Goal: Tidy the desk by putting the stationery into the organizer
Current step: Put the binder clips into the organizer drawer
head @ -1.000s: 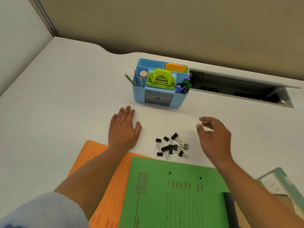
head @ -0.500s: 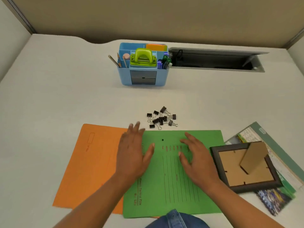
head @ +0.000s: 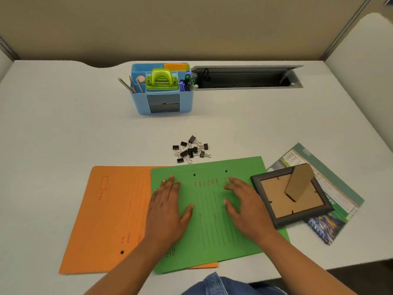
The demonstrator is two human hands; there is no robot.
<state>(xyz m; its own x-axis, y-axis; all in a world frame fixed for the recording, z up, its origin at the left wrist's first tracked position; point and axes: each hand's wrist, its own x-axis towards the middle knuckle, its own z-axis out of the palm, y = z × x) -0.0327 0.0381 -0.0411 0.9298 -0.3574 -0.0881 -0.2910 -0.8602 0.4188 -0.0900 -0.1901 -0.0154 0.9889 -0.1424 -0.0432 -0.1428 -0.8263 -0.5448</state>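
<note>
Two bare hands lie flat on a green folder point(head: 209, 227), fingers straight and spread, holding nothing: the left hand point(head: 168, 211) on its left part, the right hand point(head: 247, 208) on its right. Loose black binder clips point(head: 191, 149) sit just beyond the folder's far edge. The blue organizer point(head: 140, 103) stands farther beyond, well apart.

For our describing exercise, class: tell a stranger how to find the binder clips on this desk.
Start at the blue organizer at the back of the desk and come toward the green folder. Between them lies a heap of binder clips: tiny, black, wire-handled, while its neighbours are large and bright.
</note>
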